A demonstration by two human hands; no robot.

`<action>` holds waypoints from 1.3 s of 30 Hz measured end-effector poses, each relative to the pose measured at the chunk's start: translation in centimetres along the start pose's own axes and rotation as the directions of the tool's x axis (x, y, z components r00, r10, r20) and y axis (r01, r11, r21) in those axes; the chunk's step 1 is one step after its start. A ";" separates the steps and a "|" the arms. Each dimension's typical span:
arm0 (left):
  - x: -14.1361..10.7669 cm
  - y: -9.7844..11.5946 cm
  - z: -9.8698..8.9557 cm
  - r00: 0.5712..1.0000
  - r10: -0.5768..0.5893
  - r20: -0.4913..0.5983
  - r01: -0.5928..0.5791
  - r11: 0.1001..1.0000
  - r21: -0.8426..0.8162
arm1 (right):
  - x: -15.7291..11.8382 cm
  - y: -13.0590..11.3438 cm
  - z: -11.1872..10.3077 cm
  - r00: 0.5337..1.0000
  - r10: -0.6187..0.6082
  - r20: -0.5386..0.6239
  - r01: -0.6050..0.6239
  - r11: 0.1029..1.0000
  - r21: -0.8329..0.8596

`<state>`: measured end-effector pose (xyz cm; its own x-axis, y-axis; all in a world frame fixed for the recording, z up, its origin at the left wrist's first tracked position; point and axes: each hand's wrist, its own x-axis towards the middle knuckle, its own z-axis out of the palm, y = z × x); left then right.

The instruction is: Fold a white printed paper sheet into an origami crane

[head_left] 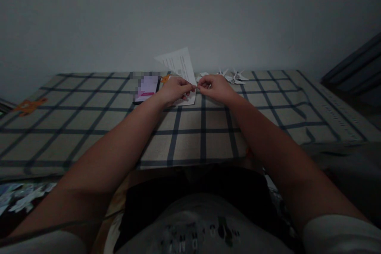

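Phone, paper partly behind left hand, origami beyond right hand

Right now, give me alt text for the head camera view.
Two bare hands, left and right, pinch a printed paper sheet over a checked tablecloth. A lit phone lies to the left, folded white paper shapes to the right.

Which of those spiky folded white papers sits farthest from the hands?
The rightmost spiky paper; its spiky neighbour, just to the left, sits closer to the right hand.
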<state>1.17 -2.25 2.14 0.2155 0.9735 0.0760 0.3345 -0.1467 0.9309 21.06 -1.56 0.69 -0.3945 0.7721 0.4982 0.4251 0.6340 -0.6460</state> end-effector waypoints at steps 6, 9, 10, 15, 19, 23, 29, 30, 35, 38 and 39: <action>-0.2 0.1 0.1 0.995 -0.097 0.016 0.097 0.994 -0.042 | 0.0 -0.1 0.1 1.000 0.003 0.015 -0.003 1.000 -0.004; -0.2 0.3 0.0 0.991 -0.127 0.045 0.131 0.986 -0.101 | 0.1 -0.2 0.1 1.000 0.008 0.011 -0.008 1.000 0.024; -0.2 0.4 0.0 0.991 -0.127 0.046 0.131 0.985 -0.113 | 0.1 -0.2 0.2 1.000 0.019 0.005 -0.020 0.999 0.040; -0.4 0.7 0.0 0.991 -0.129 0.029 0.132 0.986 -0.099 | 0.4 -0.4 0.1 0.992 0.128 0.012 -0.129 0.982 0.138; -0.2 0.5 -0.1 0.994 -0.097 0.047 0.100 0.992 -0.072 | 0.4 -0.6 -0.1 0.986 0.162 0.025 -0.164 0.973 0.160; 0.0 0.0 -0.3 0.997 -0.060 0.042 0.061 0.997 -0.036 | 0.3 -0.8 -0.3 0.985 0.171 0.036 -0.175 0.972 0.154; 0.2 -0.3 -0.3 0.994 -0.088 0.062 0.091 0.995 -0.048 | 0.2 -0.6 -0.2 0.988 0.148 0.043 -0.152 0.979 0.134; 0.2 -0.4 -0.3 0.993 -0.093 0.067 0.096 0.994 -0.053 | 0.2 -0.5 -0.2 0.989 0.142 0.042 -0.147 0.981 0.127; 0.2 -0.5 -0.3 0.990 -0.111 0.089 0.119 0.989 -0.092 | 0.1 -0.5 -0.3 0.994 0.104 0.032 -0.106 0.992 0.067; 0.2 -0.4 -0.3 0.988 -0.127 0.090 0.136 0.986 -0.094 | 0.1 -0.5 -0.2 0.996 0.086 0.029 -0.087 0.994 0.060; 0.2 -0.3 -0.3 0.989 -0.125 0.080 0.132 0.987 -0.090 | 0.1 -0.5 -0.2 0.996 0.085 0.029 -0.087 0.994 0.067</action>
<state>0.88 -1.98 1.97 0.2450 0.9670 -0.0694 0.2758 -0.0009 0.9612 21.00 -1.76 1.18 -0.3801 0.8217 0.4246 0.4022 0.5603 -0.7241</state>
